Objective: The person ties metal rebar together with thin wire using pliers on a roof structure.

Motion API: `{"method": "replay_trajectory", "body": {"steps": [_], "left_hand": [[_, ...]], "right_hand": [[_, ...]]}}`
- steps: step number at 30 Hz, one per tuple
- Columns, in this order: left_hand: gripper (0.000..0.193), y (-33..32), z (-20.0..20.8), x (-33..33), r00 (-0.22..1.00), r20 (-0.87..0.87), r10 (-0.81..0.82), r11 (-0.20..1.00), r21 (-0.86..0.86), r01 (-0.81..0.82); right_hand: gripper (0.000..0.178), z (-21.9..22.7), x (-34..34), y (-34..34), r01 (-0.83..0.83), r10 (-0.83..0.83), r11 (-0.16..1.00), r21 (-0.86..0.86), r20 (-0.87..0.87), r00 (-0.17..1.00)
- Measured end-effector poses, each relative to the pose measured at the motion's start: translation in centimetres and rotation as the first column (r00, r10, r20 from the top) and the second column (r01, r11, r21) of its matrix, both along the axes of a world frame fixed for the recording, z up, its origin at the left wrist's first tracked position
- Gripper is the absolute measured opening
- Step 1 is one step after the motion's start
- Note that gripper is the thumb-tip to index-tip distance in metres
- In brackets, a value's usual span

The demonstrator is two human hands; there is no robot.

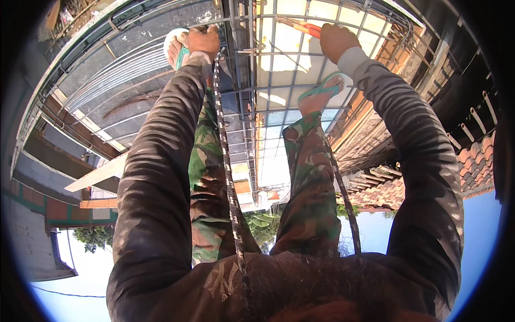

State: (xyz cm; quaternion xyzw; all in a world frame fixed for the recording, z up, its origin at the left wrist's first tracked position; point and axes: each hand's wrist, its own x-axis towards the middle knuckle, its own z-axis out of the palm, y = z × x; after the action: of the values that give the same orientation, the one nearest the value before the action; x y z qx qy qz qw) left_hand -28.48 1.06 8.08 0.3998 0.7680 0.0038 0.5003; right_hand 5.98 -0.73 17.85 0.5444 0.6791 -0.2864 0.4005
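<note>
My right hand [339, 44] is closed around the red-orange handles of a pair of pliers [307, 28]. The jaws point left, over a grid of thin steel bars [292, 53] above pale yellow panels. My left hand [204, 41] is a fist beside my left foot [176, 49], close to the long steel bars running between the two panel areas. Whatever those fingers hold is hidden. Both feet are in sandals with teal straps; the right foot [317, 100] stands on the grid. A dark speckled cord [221, 115] hangs down in front of my body.
Grey panels [142, 67] with more steel bars spread out at the left. A wooden plank [99, 174] juts out near my left forearm. Stacked timber and roof tiles [476, 165] lie along the right side, with short upright rods [476, 119] beside them.
</note>
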Motion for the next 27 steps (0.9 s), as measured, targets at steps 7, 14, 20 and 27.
{"method": "replay_trajectory", "body": {"steps": [7,14,20,27], "left_hand": [[0.054,-4.0,6.4,-1.2,0.969,0.188,0.161,0.986,0.016,-0.167],[0.034,-7.5,36.8,6.6,0.394,0.461,0.795,0.592,-0.731,-0.339],[0.025,-15.3,31.8,9.2,0.706,0.365,0.607,0.606,-0.787,-0.113],[0.029,-13.9,26.1,10.1,0.761,0.293,0.579,0.782,-0.463,-0.417]], "right_hand": [[0.030,-1.1,-0.4,-1.8,0.225,-0.225,0.974,-0.001,-0.008,0.974],[0.029,0.8,-4.8,-4.3,0.460,-0.449,0.885,-0.075,0.129,0.884],[0.032,0.6,-7.6,-4.3,0.628,-0.602,0.775,-0.071,0.219,0.768],[0.026,0.6,-6.9,-3.5,0.872,-0.960,0.013,-0.489,0.238,0.148]]}}
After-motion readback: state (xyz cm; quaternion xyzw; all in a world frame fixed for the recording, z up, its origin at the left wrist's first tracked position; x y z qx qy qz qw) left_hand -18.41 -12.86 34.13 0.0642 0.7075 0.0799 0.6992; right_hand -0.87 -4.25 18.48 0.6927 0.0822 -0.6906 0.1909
